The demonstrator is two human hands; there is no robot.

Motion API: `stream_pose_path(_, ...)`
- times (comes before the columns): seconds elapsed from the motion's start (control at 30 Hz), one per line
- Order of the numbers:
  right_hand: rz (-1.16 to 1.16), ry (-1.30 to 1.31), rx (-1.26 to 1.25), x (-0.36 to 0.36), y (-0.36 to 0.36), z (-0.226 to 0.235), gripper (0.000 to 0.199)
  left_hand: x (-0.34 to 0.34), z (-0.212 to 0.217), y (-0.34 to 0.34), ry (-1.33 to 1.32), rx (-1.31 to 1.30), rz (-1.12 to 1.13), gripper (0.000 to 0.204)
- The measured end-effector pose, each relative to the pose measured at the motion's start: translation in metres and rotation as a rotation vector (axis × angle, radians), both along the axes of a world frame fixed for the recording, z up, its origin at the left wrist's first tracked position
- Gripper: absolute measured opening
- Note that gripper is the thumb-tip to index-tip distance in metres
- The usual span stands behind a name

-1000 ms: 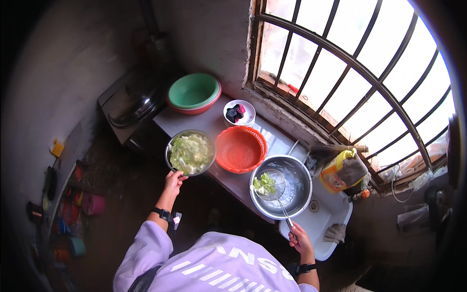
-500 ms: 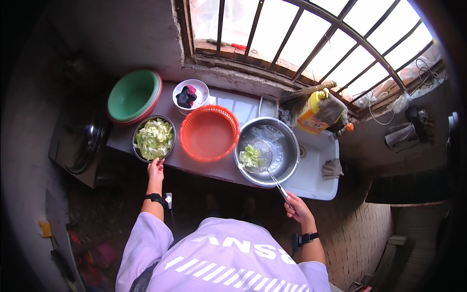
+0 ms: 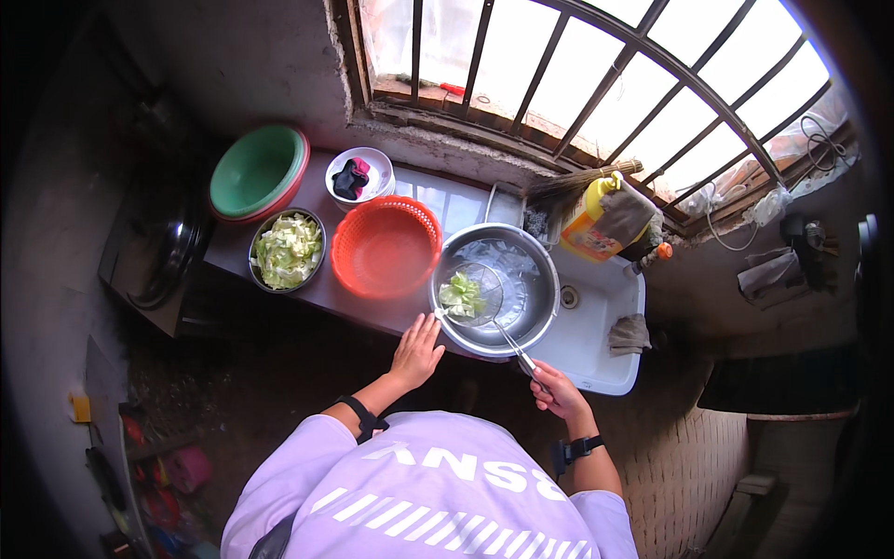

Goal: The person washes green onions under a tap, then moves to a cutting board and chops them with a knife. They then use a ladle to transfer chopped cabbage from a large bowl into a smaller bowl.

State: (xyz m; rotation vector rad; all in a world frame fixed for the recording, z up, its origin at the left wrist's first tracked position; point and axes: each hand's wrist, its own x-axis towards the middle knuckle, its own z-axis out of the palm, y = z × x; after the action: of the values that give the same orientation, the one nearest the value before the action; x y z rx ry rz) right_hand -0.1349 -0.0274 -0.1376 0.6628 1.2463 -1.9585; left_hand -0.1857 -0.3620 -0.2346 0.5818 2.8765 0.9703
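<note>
In my right hand (image 3: 559,389) is the handle of a wire skimmer (image 3: 504,333), gripped with closed fingers. Its mesh bowl lies in a steel basin (image 3: 551,317) of water and carries chopped cabbage (image 3: 460,295). My left hand (image 3: 417,352) is at the basin's near left rim, fingers stretched out. A pale bit of cabbage shows at its fingertips; whether they touch it I cannot tell. Left of the basin stands an orange colander (image 3: 386,265) with no cabbage visible inside. Farther left, a dark-rimmed bowl (image 3: 251,270) is heaped with cut cabbage (image 3: 288,252).
The basin rests partly over a white sink (image 3: 601,359) with a grey cloth (image 3: 629,334) on its edge. Behind are a yellow jug (image 3: 596,219) and a straw brush (image 3: 577,179). Green and red basins (image 3: 256,172) and a white bowl (image 3: 376,177) line the counter's back.
My left hand has let go of the cabbage bowl and moved right to the steel basin's rim. My right hand still holds the skimmer in the basin.
</note>
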Motion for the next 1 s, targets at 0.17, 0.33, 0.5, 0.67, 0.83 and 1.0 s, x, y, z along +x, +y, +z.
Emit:
stream_pose_path(0.17, 0.066, 0.025, -0.053, -0.008, 0.023, -0.007, 0.046, -0.01, -0.013, 0.031, 0.093, -0.196, 0.065, 0.061)
stream_pose_path(0.33, 0.023, -0.055, -0.207, -0.01, 0.043, -0.02, 0.045, -0.027, -0.001, 0.065, 0.062, -0.201, 0.075, 0.056)
stream_pose_path(0.5, -0.011, -0.084, -0.356, -0.006, 0.065, -0.022, 0.044, -0.018, 0.034, 0.078, 0.129, 0.28, 0.152, 0.028)
stream_pose_path(0.67, -0.057, 0.001, -0.327, 0.0, 0.086, -0.002, 0.044, 0.015, 0.031, 0.028, 0.047, 0.444, 0.477, 0.014)
stream_pose_path(0.83, -0.1, 0.122, -0.246, -0.002, 0.081, 0.024, 0.042, 0.014, -0.012, -0.074, -0.467, 0.904, 0.956, 0.021)
stream_pose_path(1.0, -0.225, 0.101, -0.247, 0.004, 0.046, 0.031, 0.039, -0.022, -0.042, -0.19, -0.522, 1.37, 1.105, 0.042)
